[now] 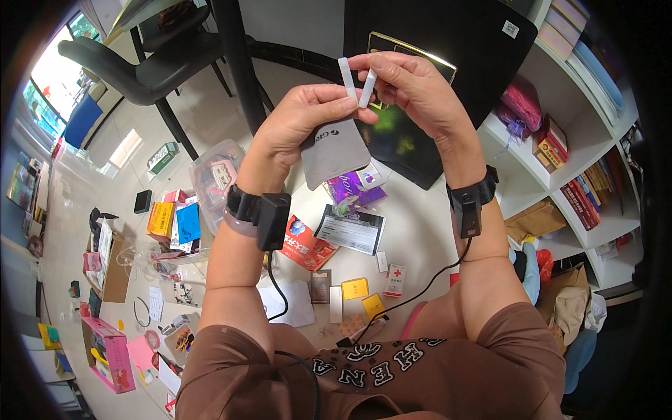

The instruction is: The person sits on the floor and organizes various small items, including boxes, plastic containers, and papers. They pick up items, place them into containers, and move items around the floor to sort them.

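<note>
My left hand (pixel 315 110) pinches a grey fabric pouch (pixel 336 155) with dark printing, which hangs below the fingers. Two slim white pieces (pixel 347 79) form a V above the pouch, their lower ends meeting at my left fingertips. My right hand (pixel 412 86) holds the right-hand white piece (pixel 368 90) near its top between thumb and fingers. The right index fingertip reaches the top of the other piece. Whether the two are joined at the bottom I cannot tell. Below the pouch, a shiny purple packet (pixel 349 191) lies on the floor.
A black panel (pixel 420 152) stands ahead, with white shelves (pixel 572 178) on the right. Papers (pixel 350 229) and small boxes (pixel 395 280) lie before me. Left are a clear plastic bin (pixel 210 163), a cardboard box (pixel 113 268), a pink box (pixel 113 357) and a black chair (pixel 173 68).
</note>
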